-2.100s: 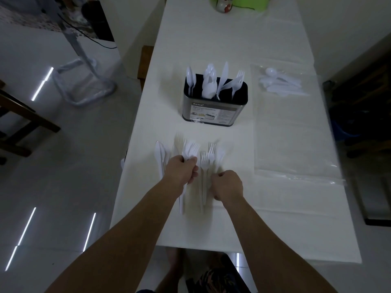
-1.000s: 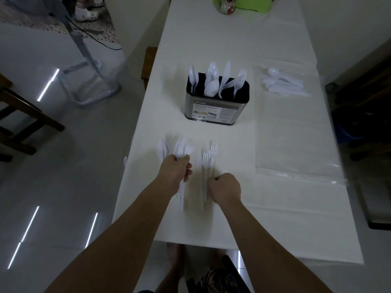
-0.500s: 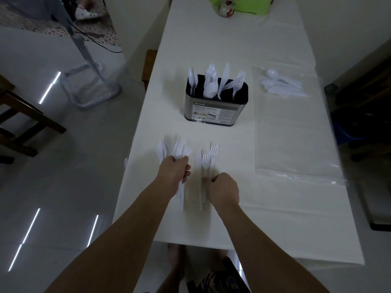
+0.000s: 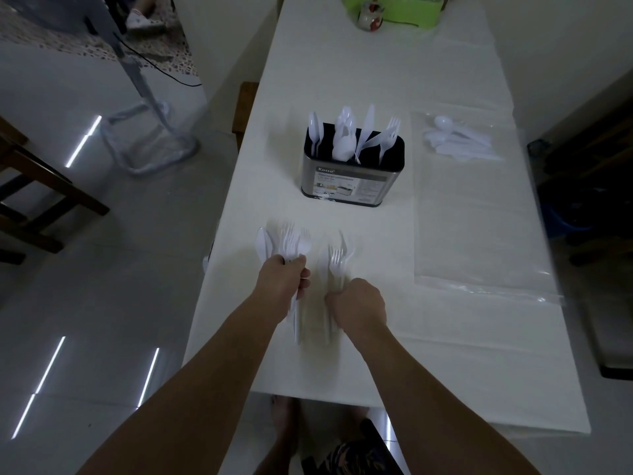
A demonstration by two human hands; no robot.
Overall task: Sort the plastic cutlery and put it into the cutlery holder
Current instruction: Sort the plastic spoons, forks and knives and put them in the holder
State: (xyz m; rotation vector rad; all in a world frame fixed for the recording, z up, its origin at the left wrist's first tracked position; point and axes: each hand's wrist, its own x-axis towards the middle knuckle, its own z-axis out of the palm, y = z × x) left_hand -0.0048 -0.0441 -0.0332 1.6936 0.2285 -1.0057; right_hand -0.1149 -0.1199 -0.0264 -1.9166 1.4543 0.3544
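A metal cutlery holder (image 4: 352, 176) with a black top is standing upright mid-desk, white spoons, a knife and forks sticking up from it. Nearer, one bundle of white plastic forks and spoons (image 4: 289, 243) is fanning out beside a second bundle of forks (image 4: 337, 260), handles pointing toward the person.

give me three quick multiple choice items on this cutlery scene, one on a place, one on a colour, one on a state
1. Where does the cutlery holder stand relative to the hands?
A. farther up the table
B. on the floor
C. on the chair

2. What colour is the loose cutlery on the plastic sheet?
A. black
B. white
C. green

3. What is the left hand doing?
A. resting flat and empty
B. hanging off the table
C. gripping a bundle of cutlery

Key: 1 A, the holder sits on the table beyond both hands. 2 B, the pieces are white. 3 C, its fingers curl round the handles, fork heads fanning out above.
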